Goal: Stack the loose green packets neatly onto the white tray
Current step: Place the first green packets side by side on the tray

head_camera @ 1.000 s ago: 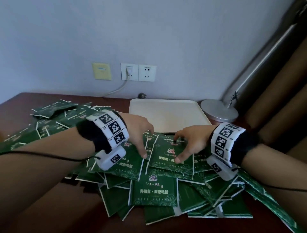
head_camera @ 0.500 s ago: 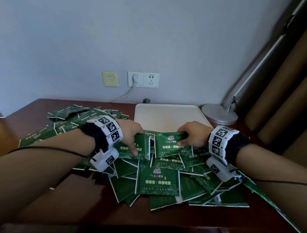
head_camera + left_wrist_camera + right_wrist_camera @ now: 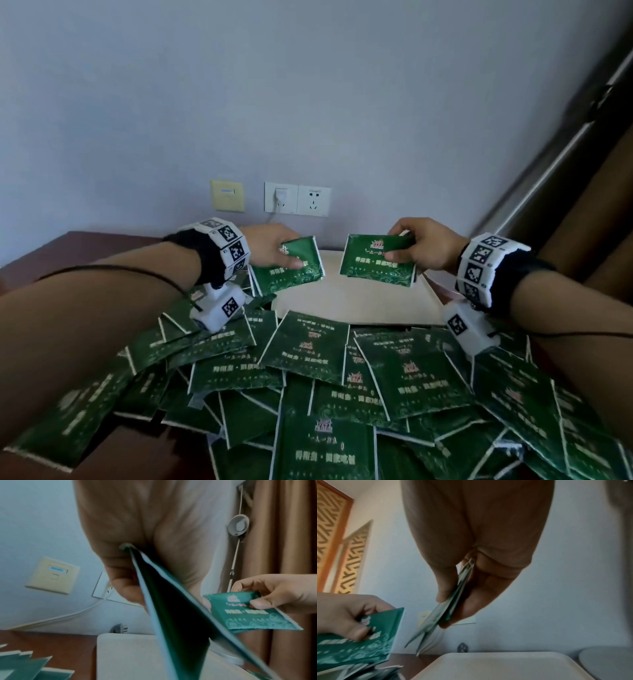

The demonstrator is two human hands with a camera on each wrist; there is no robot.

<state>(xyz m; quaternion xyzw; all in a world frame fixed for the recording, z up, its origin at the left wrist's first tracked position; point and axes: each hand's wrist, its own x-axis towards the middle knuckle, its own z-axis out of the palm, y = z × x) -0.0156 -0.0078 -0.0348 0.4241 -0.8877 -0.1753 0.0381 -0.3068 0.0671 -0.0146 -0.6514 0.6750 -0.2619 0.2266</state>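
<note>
My left hand (image 3: 274, 248) pinches a green packet (image 3: 291, 270) by its top edge, raised above the left part of the white tray (image 3: 359, 303). My right hand (image 3: 419, 245) pinches another green packet (image 3: 376, 265) above the tray's right part. The left wrist view shows the left packet (image 3: 171, 615) edge-on between thumb and fingers; the right wrist view shows the right packet (image 3: 452, 601) edge-on in the same kind of pinch. A large heap of loose green packets (image 3: 325, 377) lies on the dark wooden table in front of the tray, which has no packets on its visible surface.
Wall sockets (image 3: 296, 204) with a white plug and cable sit behind the tray. A round grey lamp base (image 3: 607, 661) stands right of the tray, by a brown curtain (image 3: 283, 547). More packets (image 3: 25, 665) spread to the tray's left.
Both hands picked a packet each off the heap and lifted them up and forward over the tray. My head has moved closer, so the heap fills the foreground.
</note>
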